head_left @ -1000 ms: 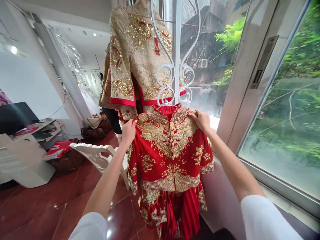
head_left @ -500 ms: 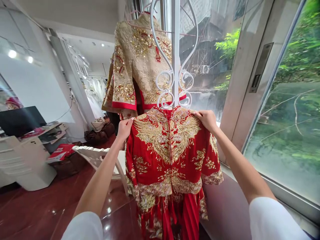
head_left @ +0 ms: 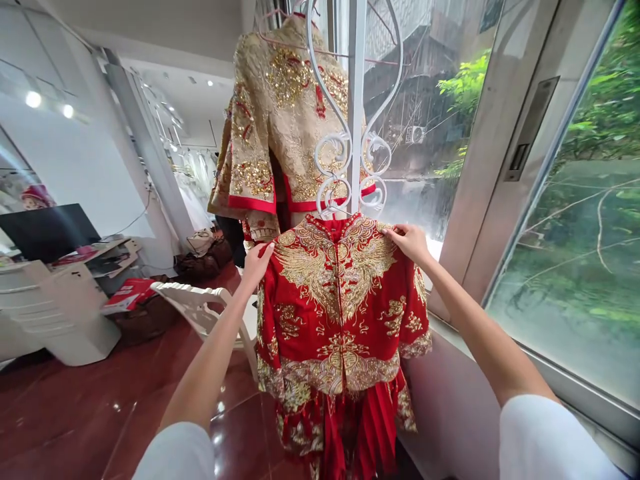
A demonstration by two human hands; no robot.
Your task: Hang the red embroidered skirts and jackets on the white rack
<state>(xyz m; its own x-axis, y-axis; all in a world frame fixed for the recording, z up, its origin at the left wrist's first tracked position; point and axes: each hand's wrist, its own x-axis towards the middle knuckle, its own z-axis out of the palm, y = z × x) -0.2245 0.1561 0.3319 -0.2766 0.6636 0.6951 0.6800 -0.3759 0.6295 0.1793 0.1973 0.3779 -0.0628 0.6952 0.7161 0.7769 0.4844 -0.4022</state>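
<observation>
A red jacket with gold embroidery [head_left: 320,333] hangs upright in front of me, its hanger hook [head_left: 333,190] at the white scrolled metal stand [head_left: 356,113]. My left hand [head_left: 257,265] is closed on the jacket's left shoulder, thumb on top. At the opposite shoulder, my right hand [head_left: 407,241] pinches the cloth between thumb and fingers. Below the jacket hem shows a red pleated skirt [head_left: 377,427] with gold patterned panels. Most of the hanger is hidden inside the jacket.
Behind the stand hangs a beige and gold jacket [head_left: 295,120] with red trim. A white chair [head_left: 195,310] stands to the left, beyond it a desk [head_left: 65,320] with a monitor [head_left: 50,230] and bags [head_left: 145,320] on the floor. Large windows [head_left: 565,267] line the right.
Both hands have drawn slightly closer together along the shoulders, and the jacket's sleeves have shifted inward. The view has turned slightly left.
</observation>
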